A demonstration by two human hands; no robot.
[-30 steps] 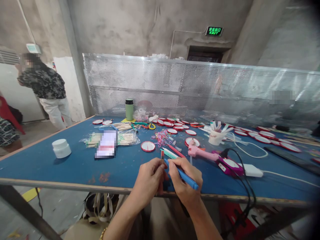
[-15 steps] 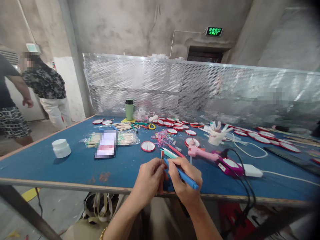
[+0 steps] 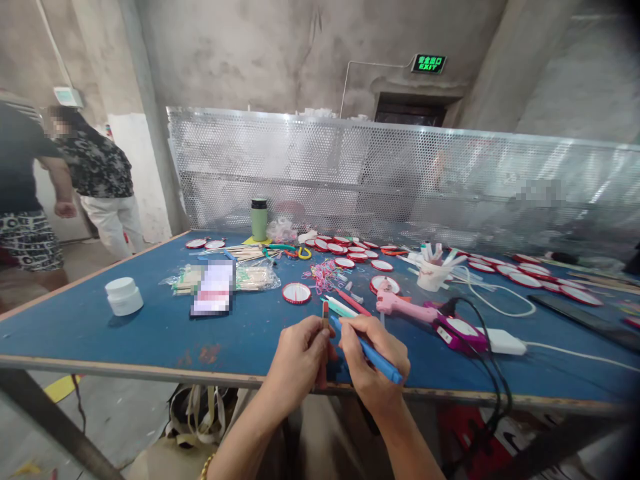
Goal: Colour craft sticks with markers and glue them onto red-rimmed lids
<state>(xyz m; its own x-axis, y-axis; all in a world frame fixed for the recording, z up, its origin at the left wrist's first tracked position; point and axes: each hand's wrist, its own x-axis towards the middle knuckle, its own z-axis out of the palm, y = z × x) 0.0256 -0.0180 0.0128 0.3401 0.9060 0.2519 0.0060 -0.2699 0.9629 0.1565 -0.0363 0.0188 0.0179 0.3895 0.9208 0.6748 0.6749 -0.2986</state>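
Observation:
Near the table's front edge, my left hand (image 3: pixel 300 353) is closed around a thin upright strip (image 3: pixel 325 311) with a reddish-orange top; its lower part is mostly hidden by the fingers. My right hand (image 3: pixel 375 370) grips a blue pen-shaped tool (image 3: pixel 384 365) with its tip pointing left, toward the strip. A small gap shows between the tip and the left fingers. Just beyond the hands lie a white-and-teal pen (image 3: pixel 341 307) and a red pen (image 3: pixel 353 301). A round red-rimmed mirror-like disc (image 3: pixel 297 293) lies behind my left hand.
A white jar (image 3: pixel 123 297), a phone (image 3: pixel 214 287) and a green bottle (image 3: pixel 259 221) stand or lie leftward. To the right are a cup of pens (image 3: pixel 433 275), a pink-and-purple device (image 3: pixel 457 331) and cables. Several red-rimmed discs lie behind. Two people stand at far left.
My right hand has shifted slightly right with the blue tool, its tip drawing a little away from the left fingers. My left hand stays put. A person at far left moved rightward.

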